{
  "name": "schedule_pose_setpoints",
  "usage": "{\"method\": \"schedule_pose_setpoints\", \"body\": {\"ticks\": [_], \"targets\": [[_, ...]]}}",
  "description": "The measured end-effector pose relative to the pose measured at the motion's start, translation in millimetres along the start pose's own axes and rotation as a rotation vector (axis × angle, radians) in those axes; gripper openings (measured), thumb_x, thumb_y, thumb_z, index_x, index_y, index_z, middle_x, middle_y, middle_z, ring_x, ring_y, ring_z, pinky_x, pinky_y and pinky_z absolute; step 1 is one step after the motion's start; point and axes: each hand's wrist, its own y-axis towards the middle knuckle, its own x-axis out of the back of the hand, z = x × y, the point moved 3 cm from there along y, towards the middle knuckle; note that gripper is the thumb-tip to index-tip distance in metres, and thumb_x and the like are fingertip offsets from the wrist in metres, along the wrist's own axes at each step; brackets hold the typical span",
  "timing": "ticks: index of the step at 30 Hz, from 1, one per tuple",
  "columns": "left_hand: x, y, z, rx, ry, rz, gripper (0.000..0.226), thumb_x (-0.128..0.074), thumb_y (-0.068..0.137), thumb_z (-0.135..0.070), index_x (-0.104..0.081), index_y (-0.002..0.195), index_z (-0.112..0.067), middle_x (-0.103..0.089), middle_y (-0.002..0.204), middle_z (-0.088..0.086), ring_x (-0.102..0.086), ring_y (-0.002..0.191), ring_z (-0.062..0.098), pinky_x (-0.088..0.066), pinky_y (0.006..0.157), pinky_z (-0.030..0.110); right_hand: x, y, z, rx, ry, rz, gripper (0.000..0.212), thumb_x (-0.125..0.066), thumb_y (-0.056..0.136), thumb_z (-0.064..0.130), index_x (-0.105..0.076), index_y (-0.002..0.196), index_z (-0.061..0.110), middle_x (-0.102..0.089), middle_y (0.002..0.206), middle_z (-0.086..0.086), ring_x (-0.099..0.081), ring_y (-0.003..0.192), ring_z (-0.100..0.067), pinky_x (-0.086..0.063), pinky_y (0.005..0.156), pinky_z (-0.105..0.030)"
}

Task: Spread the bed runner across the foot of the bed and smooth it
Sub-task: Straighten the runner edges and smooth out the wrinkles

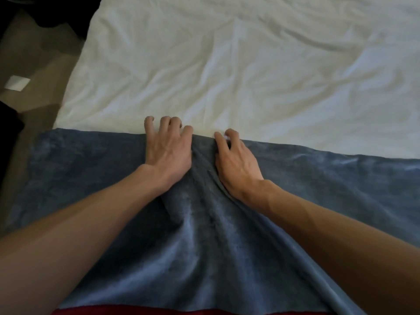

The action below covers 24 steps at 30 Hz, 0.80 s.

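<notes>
A blue plush bed runner [95,178] lies across the near end of the bed, over a wrinkled white sheet [238,64]. Its far edge runs from left to right across the middle of the view. My left hand [167,147] rests palm down on the runner at that far edge, fingers spread, fingertips reaching onto the sheet. My right hand [234,160] lies close beside it, fingers bent at the edge; whether they pinch the fabric I cannot tell. Between the hands the runner bunches into a ridge of folds [202,201] that runs back toward me.
The bed's left edge drops to a tan floor [38,71] with a white paper [17,83] on it. Dark shapes fill the upper-left corner [45,10]. A red strip [159,311] shows below the runner's near edge.
</notes>
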Motion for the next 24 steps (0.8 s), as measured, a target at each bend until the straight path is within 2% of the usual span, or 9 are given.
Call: {"method": "schedule_pose_setpoints", "body": {"ticks": [2,4,5,7,10,15,18,22,24], "targets": [[2,-7,-13,-0.076,-0.047,-0.041,0.045,-0.05,0.081,-0.025,-0.051,0.125,-0.013,-0.048,0.131,0.015,-0.036,0.125,0.033,-0.011,0.107,0.059,5,-5,-2,0.02,-0.054,-0.041,0.053,-0.043,0.089,0.017,-0.029,0.14,0.01,-0.028,0.143,-0.022,-0.053,0.097,-0.037,-0.042,0.075,-0.038],[3,-16,-30,-0.155,-0.138,-0.031,0.057,-0.041,0.086,-0.038,-0.039,0.138,-0.013,-0.034,0.147,0.016,-0.024,0.137,0.034,-0.005,0.111,0.059,8,-16,-11,0.002,-0.143,-0.115,0.058,-0.045,0.086,0.02,-0.031,0.142,0.011,-0.03,0.145,-0.024,-0.05,0.108,-0.039,-0.041,0.087,-0.044],[0,-21,-39,-0.19,-0.187,0.011,0.062,-0.034,0.088,-0.044,-0.031,0.143,-0.015,-0.025,0.152,0.015,-0.016,0.141,0.033,-0.005,0.113,0.058,8,-22,-17,-0.03,-0.176,-0.123,0.06,-0.045,0.087,0.024,-0.029,0.144,0.014,-0.027,0.148,-0.024,-0.043,0.118,-0.041,-0.037,0.096,-0.047],[-10,-32,-51,-0.232,-0.252,0.121,0.07,-0.021,0.088,-0.055,-0.013,0.149,-0.021,-0.004,0.157,0.012,0.0,0.144,0.031,-0.002,0.115,0.055,2,-36,-33,-0.091,-0.216,-0.061,0.062,-0.034,0.093,0.038,-0.016,0.149,0.017,-0.009,0.155,-0.022,-0.017,0.139,-0.04,-0.019,0.111,-0.05],[-23,-41,-53,-0.219,-0.254,0.198,0.072,-0.015,0.088,-0.06,0.0,0.149,-0.025,0.013,0.157,0.007,0.012,0.143,0.027,0.002,0.115,0.054,-11,-50,-50,-0.113,-0.175,0.066,0.067,-0.015,0.094,0.053,0.001,0.151,0.021,0.009,0.158,-0.017,0.008,0.144,-0.033,0.002,0.115,-0.045],[-11,-47,-57,-0.172,-0.276,0.204,0.07,-0.02,0.089,-0.057,-0.004,0.149,-0.024,0.011,0.158,0.007,0.008,0.144,0.028,-0.001,0.115,0.054,-7,-56,-54,-0.083,-0.02,0.099,0.066,-0.024,0.096,0.05,0.0,0.151,0.023,0.01,0.158,-0.013,0.011,0.145,-0.029,0.006,0.114,-0.039],[5,-70,-70,-0.159,-0.32,0.189,0.069,-0.022,0.089,-0.055,-0.012,0.149,-0.022,0.004,0.158,0.009,0.002,0.144,0.028,-0.006,0.114,0.053,3,-78,-49,-0.065,0.066,0.093,0.063,-0.03,0.097,0.046,-0.009,0.151,0.02,0.005,0.159,-0.011,0.006,0.145,-0.028,0.001,0.116,-0.039],[24,-109,-86,-0.173,-0.328,0.14,0.065,-0.035,0.09,-0.05,-0.027,0.145,-0.016,-0.013,0.155,0.015,-0.013,0.142,0.03,-0.015,0.112,0.051,17,-125,-41,-0.025,0.099,0.122,0.061,-0.039,0.096,0.042,-0.023,0.148,0.015,-0.008,0.158,-0.015,-0.005,0.145,-0.028,-0.008,0.117,-0.038],[30,-132,-92,-0.166,-0.35,0.122,0.066,-0.039,0.09,-0.047,-0.026,0.146,-0.014,-0.014,0.155,0.018,-0.014,0.142,0.03,-0.017,0.112,0.05,21,-153,-38,-0.006,0.106,0.146,0.061,-0.047,0.093,0.038,-0.03,0.146,0.012,-0.016,0.156,-0.017,-0.013,0.144,-0.029,-0.012,0.116,-0.036]]}}
